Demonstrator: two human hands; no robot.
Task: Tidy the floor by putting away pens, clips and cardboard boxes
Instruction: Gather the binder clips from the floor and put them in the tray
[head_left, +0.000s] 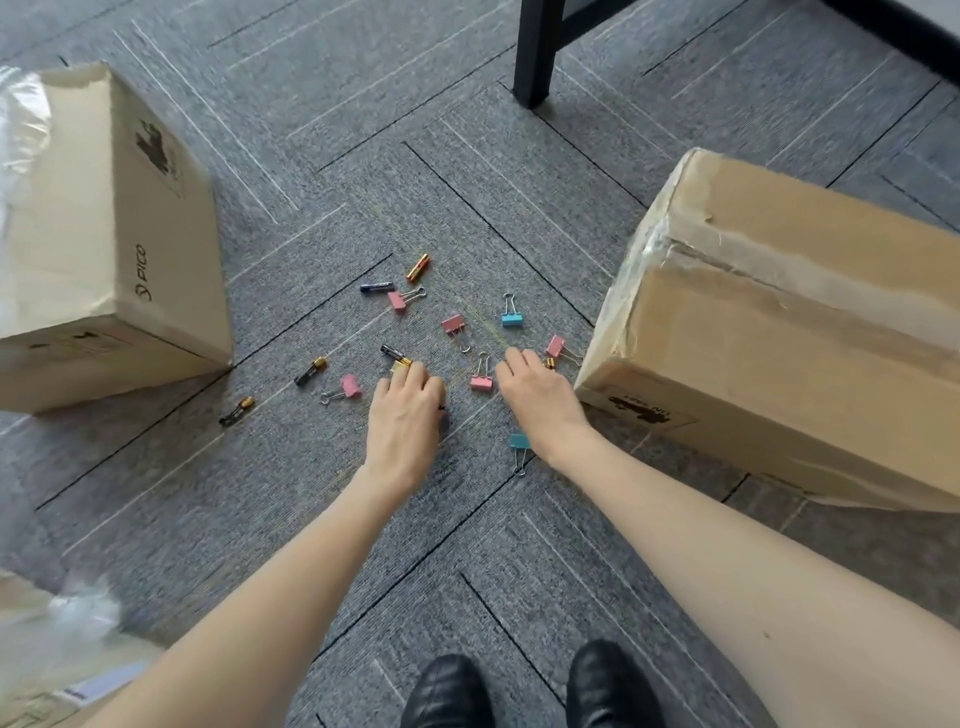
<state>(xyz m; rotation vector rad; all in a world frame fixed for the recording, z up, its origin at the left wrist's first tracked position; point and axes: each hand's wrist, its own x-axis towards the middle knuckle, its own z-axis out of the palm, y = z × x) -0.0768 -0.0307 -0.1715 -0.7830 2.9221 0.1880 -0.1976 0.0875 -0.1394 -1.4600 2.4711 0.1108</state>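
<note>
- Grey carpet-tile floor (311, 156) fills the view.
- Large brown taped cardboard box (779, 322) sits at 3 o'clock.
- Smaller pale printed cardboard box (104, 234) lies tilted at 9 o'clock.
- Black furniture leg (535, 52) stands at 12 o'clock.
- Left hand (405, 415), at centre, has its fingers curled, with the fingertips on a black-and-gold cylinder (396, 356); whether it grips is unclear.
- Right hand (540, 400) has bent fingers on the carpet just beside a pink binder clip (482, 382); any hold is hidden.
- Blue binder clip (511, 317) lies at 1 o'clock of the hands.

Grey carpet floor (311, 156) carried pink and blue clips (454, 323), black-gold cylinders (310, 371) at centre; one cardboard box (104, 234) at nine o'clock, bigger box (779, 338) at three.
</note>
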